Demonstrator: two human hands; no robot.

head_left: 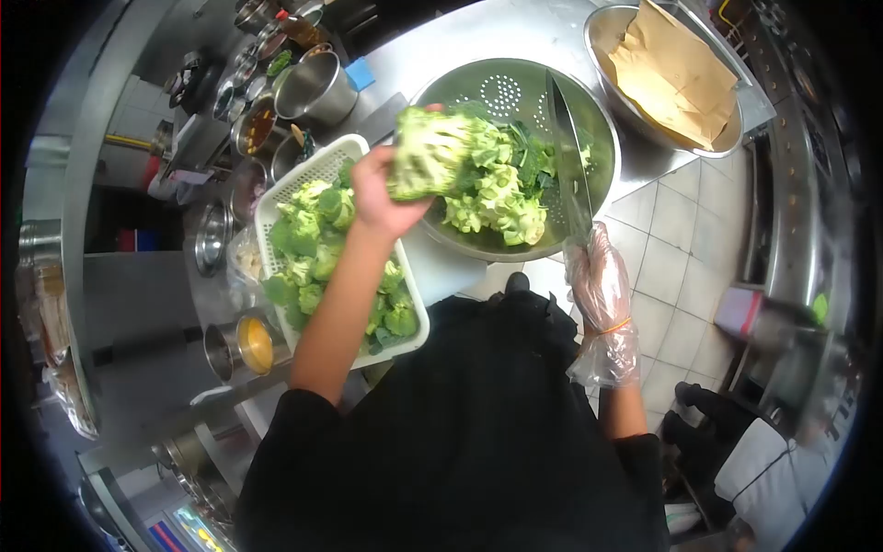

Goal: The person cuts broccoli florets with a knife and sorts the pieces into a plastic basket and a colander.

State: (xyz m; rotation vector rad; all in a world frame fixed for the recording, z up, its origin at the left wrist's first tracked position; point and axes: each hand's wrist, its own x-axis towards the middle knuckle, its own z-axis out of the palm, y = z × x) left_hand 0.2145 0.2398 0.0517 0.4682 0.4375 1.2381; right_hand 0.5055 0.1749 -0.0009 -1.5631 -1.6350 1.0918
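Bare-skinned, my left hand (384, 201) is closed around a large head of broccoli (428, 155), its cut stems turned up toward me. It is held over the left rim of a metal colander (589, 97), where more broccoli (501, 202) lies. My right hand (598, 276), in a clear plastic glove with an orange band at the wrist, grips a knife (570, 156). The blade points away from me, over the colander's right side; the handle is hidden in the fist. Left of the colander, a white plastic basket (418, 308) holds cut broccoli florets (317, 244), partly behind my left forearm.
A metal bowl (602, 41) with brown paper (671, 74) stands at the back right. Metal pots (315, 89) and a blue cloth or sponge (361, 74) are at the back left. A tiled floor (681, 239) shows on the right, with another person (768, 469) at lower right.
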